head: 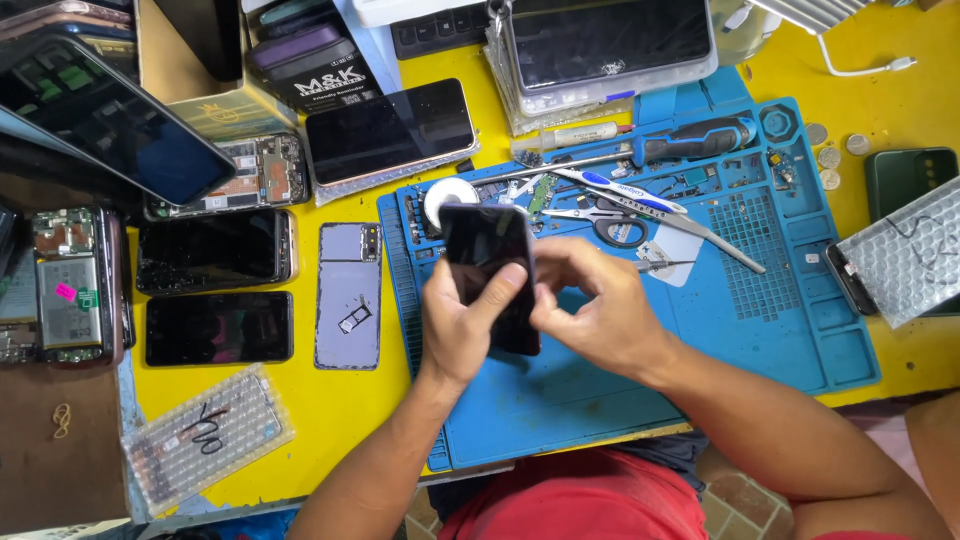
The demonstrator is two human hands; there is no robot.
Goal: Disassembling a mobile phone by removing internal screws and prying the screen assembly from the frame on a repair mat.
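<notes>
Here both hands clamp one dark phone above the blue mat.

The left hand grips its lower edge, thumb across the glass; the right hand pinches its right side. Below the hands the mat is bare — above them lie scissors, a toothbrush and a screwdriver. The phone is black, glossy, upright, screen dark. Left of the hands rests a lilac back cover.

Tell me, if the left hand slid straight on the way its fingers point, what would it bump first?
Probably the white tape roll just beyond the black phone that the left hand holds; depth is unclear.
</notes>
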